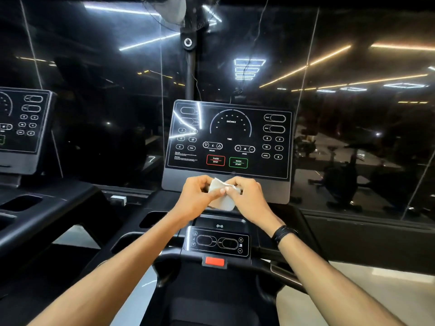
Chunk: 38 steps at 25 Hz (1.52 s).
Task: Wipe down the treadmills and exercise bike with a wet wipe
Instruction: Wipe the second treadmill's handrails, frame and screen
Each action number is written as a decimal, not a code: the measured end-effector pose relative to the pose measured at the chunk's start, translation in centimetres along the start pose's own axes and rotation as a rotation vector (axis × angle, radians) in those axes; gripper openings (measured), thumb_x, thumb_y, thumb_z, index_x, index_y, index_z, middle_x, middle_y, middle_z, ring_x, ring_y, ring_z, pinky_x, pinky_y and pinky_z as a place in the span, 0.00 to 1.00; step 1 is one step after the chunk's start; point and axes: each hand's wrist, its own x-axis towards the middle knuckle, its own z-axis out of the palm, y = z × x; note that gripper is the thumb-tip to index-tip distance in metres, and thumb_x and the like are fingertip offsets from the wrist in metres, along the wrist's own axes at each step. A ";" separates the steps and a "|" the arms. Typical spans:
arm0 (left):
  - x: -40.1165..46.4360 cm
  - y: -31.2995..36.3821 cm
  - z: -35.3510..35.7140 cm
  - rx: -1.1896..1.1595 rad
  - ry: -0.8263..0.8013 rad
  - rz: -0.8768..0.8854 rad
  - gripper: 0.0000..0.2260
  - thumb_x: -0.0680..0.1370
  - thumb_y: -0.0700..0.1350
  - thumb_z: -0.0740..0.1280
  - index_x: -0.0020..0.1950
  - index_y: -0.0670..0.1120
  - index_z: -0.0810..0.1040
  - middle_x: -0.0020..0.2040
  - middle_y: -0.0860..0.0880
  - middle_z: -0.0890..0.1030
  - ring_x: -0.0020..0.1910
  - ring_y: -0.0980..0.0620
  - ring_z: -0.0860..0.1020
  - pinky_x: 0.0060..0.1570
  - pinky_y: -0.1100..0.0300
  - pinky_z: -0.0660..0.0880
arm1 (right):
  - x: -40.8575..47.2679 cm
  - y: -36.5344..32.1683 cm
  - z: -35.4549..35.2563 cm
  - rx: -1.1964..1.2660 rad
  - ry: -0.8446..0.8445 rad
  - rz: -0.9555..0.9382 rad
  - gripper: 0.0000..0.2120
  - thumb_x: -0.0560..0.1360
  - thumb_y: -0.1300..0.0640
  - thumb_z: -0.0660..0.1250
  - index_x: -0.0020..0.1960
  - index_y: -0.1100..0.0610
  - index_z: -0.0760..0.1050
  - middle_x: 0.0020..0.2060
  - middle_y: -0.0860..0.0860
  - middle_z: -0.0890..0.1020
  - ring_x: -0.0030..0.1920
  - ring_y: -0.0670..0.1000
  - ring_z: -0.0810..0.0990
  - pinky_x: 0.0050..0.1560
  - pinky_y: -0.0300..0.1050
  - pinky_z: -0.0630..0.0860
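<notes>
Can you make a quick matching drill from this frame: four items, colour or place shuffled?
Column 1:
1. wipe
2. PAUSE STOP button
3. QUICK START button
4. wristband

Column 2:
A. green outline, on the console
B. black, on the right wrist
C. white, pinched between both hands
D. red outline, on the console

Pairs: 1-C, 2-D, 3-A, 4-B. The left hand and right hand hold the wipe in front of the console.
</notes>
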 end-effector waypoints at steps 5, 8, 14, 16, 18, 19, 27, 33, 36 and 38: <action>1.8 1.1 -1.4 0.010 0.074 0.020 0.07 0.75 0.42 0.76 0.46 0.39 0.83 0.41 0.43 0.85 0.37 0.52 0.83 0.35 0.61 0.78 | 2.7 -0.9 0.3 0.083 0.015 -0.039 0.04 0.78 0.59 0.68 0.51 0.55 0.82 0.44 0.50 0.84 0.45 0.50 0.81 0.39 0.33 0.73; 3.3 1.9 -2.7 -0.032 0.121 0.049 0.06 0.76 0.40 0.74 0.45 0.38 0.81 0.37 0.45 0.84 0.33 0.55 0.82 0.31 0.61 0.78 | 4.4 -1.9 0.7 0.284 0.038 -0.046 0.01 0.78 0.60 0.70 0.49 0.55 0.80 0.43 0.52 0.85 0.42 0.49 0.82 0.42 0.42 0.77; 7.6 0.2 -5.3 -0.083 0.150 0.075 0.10 0.77 0.44 0.74 0.47 0.36 0.81 0.38 0.40 0.82 0.33 0.53 0.78 0.29 0.62 0.75 | 8.4 -2.1 2.9 0.511 -0.013 -0.017 0.08 0.78 0.65 0.69 0.54 0.56 0.80 0.48 0.53 0.87 0.52 0.55 0.85 0.54 0.49 0.81; 9.7 -1.1 -6.2 -0.082 0.132 0.065 0.10 0.76 0.44 0.74 0.47 0.36 0.81 0.38 0.42 0.82 0.33 0.53 0.78 0.28 0.63 0.74 | 10.3 -1.7 3.8 0.515 -0.028 -0.028 0.10 0.78 0.67 0.68 0.55 0.55 0.81 0.49 0.53 0.87 0.52 0.54 0.86 0.54 0.47 0.81; 12.4 -2.5 -7.5 -0.083 0.084 0.054 0.08 0.76 0.43 0.75 0.47 0.37 0.82 0.36 0.45 0.82 0.32 0.54 0.77 0.28 0.63 0.74 | 12.8 -1.1 4.9 0.465 -0.023 -0.053 0.13 0.78 0.69 0.68 0.52 0.52 0.82 0.47 0.54 0.87 0.51 0.53 0.86 0.52 0.46 0.81; 13.9 -3.3 -8.2 -0.075 0.050 0.058 0.07 0.76 0.42 0.75 0.47 0.38 0.82 0.35 0.46 0.82 0.32 0.55 0.77 0.29 0.63 0.74 | 14.3 -0.6 5.5 0.426 -0.009 -0.064 0.14 0.77 0.70 0.68 0.50 0.50 0.82 0.47 0.54 0.87 0.49 0.53 0.86 0.52 0.47 0.81; 23.3 -15.6 -13.9 0.160 -0.063 0.118 0.06 0.72 0.40 0.77 0.43 0.50 0.84 0.37 0.48 0.84 0.34 0.52 0.80 0.38 0.54 0.77 | 24.7 5.9 15.7 -0.021 0.002 -0.148 0.14 0.72 0.68 0.70 0.42 0.49 0.82 0.40 0.46 0.84 0.43 0.46 0.81 0.44 0.41 0.76; 20.7 -26.7 -15.1 0.187 0.066 0.011 0.14 0.69 0.34 0.71 0.42 0.55 0.78 0.39 0.55 0.80 0.33 0.55 0.75 0.38 0.54 0.75 | 22.0 12.2 24.2 -0.555 -0.014 -0.567 0.15 0.64 0.72 0.62 0.44 0.55 0.74 0.43 0.48 0.77 0.43 0.53 0.74 0.45 0.48 0.67; 20.0 -29.6 -15.4 0.151 0.301 -0.123 0.15 0.71 0.32 0.67 0.43 0.54 0.77 0.38 0.53 0.80 0.36 0.51 0.77 0.41 0.50 0.76 | 21.7 13.0 27.1 -0.641 0.000 -0.676 0.12 0.66 0.73 0.62 0.42 0.57 0.74 0.45 0.51 0.79 0.42 0.55 0.75 0.43 0.50 0.67; 19.8 -30.1 -15.5 0.117 0.396 -0.214 0.15 0.73 0.32 0.67 0.44 0.54 0.77 0.39 0.53 0.80 0.39 0.50 0.78 0.44 0.47 0.78 | 22.0 13.1 28.5 -0.640 0.045 -0.681 0.14 0.73 0.72 0.61 0.49 0.58 0.80 0.54 0.51 0.82 0.48 0.55 0.79 0.47 0.48 0.68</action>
